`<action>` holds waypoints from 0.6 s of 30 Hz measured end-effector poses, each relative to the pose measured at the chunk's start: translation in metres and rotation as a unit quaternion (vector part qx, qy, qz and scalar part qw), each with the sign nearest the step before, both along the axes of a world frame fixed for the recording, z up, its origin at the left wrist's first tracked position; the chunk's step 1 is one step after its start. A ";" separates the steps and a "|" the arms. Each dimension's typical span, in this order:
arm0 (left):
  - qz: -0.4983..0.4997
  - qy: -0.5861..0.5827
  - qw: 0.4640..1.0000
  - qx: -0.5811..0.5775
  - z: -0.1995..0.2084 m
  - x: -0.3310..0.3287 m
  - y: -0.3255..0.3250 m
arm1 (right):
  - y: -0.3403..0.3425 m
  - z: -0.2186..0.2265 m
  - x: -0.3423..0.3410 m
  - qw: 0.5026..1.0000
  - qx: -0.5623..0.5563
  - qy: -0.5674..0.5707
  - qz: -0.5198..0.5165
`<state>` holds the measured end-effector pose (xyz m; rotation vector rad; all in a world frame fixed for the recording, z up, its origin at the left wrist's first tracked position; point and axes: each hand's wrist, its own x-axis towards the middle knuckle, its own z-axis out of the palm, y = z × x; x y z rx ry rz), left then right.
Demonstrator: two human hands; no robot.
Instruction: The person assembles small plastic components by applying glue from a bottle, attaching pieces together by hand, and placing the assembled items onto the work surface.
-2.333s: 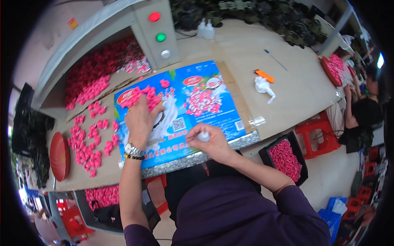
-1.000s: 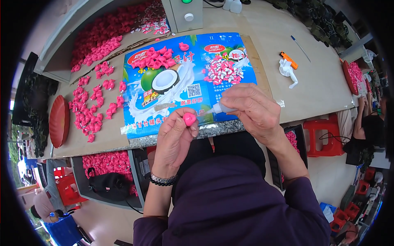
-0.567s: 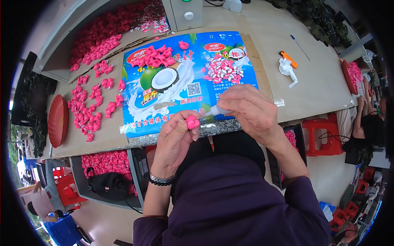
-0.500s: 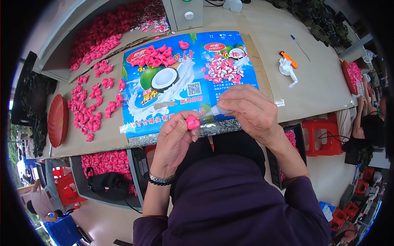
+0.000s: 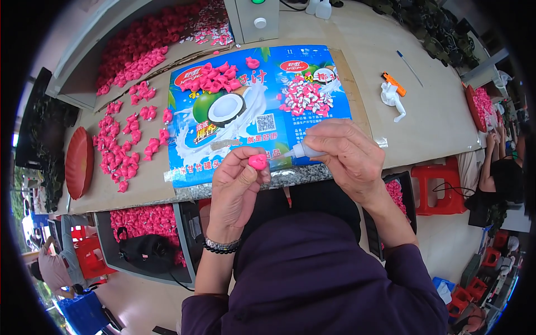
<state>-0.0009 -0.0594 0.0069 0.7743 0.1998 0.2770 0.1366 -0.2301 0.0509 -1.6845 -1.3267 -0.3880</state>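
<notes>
Head view: the left hand [image 5: 237, 181] has its grip closed on a small pink piece [image 5: 258, 162], pinched between thumb and fingers just above the front edge of the bench [image 5: 357, 39]. The right hand [image 5: 354, 159] grasps a small white bottle [image 5: 304, 151], its narrow nozzle pointing left at the pink piece; whether the tip touches cannot be told.

Beyond both hands, a blue printed sheet [image 5: 276, 62] lies on the bench. A pink heap [image 5: 209, 79] sits on its upper left part, with a lone pink piece [image 5: 252, 63] just to the right. Pink-and-white bits [image 5: 306, 96] are piled on the sheet's right part.

Left of the sheet, more pink pieces [image 5: 118, 159] are scattered, and near them a red dish [image 5: 79, 164] rests at the bench's left end. A grey housing [image 5: 243, 28] with a white button [image 5: 260, 23] stands behind the sheet. On the right lie a pen [image 5: 409, 68] and an orange tool [image 5: 394, 84] touching a white wad [image 5: 392, 101]. Below the bench, a drawer [image 5: 185, 243] holds pink pieces and a black bag [image 5: 149, 252]; a red stool [image 5: 438, 191] stands at right.
</notes>
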 end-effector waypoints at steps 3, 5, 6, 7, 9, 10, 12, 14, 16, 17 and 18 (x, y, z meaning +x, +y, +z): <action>0.015 -0.010 1.000 0.003 -0.003 -0.001 0.000 | 0.001 -0.002 -0.002 1.000 0.002 0.011 0.003; 0.022 -0.015 1.000 0.003 -0.005 -0.001 0.000 | 0.002 -0.004 -0.003 1.000 0.004 0.008 0.003; 0.021 -0.019 1.000 0.007 -0.006 -0.002 0.001 | 0.002 -0.005 -0.003 1.000 0.004 0.008 0.003; 0.020 -0.023 0.999 0.012 -0.006 -0.002 0.001 | 0.003 -0.006 -0.003 1.000 0.001 0.006 0.000; 0.022 -0.028 0.999 0.008 -0.004 -0.002 0.000 | 0.002 -0.006 -0.003 1.000 -0.002 0.003 -0.003; 0.024 -0.033 0.999 0.004 -0.003 -0.002 -0.001 | 0.002 -0.006 -0.003 1.000 -0.002 0.004 -0.004; 0.032 -0.032 0.999 0.006 -0.004 -0.002 -0.001 | 0.002 -0.007 -0.004 1.000 -0.002 0.005 -0.005; 0.040 -0.031 0.999 0.008 -0.005 -0.002 -0.002 | 0.002 -0.009 -0.006 1.000 0.004 0.011 -0.010; 0.067 -0.040 0.997 0.025 -0.005 -0.002 -0.004 | 0.003 -0.010 -0.007 1.000 0.008 0.010 -0.014; 0.067 -0.040 0.997 0.025 -0.005 -0.001 -0.004 | 0.003 -0.010 -0.008 1.000 0.013 0.009 -0.019; 0.072 -0.041 0.996 0.037 -0.005 -0.001 -0.004 | 0.003 -0.010 -0.008 1.000 0.013 0.009 -0.019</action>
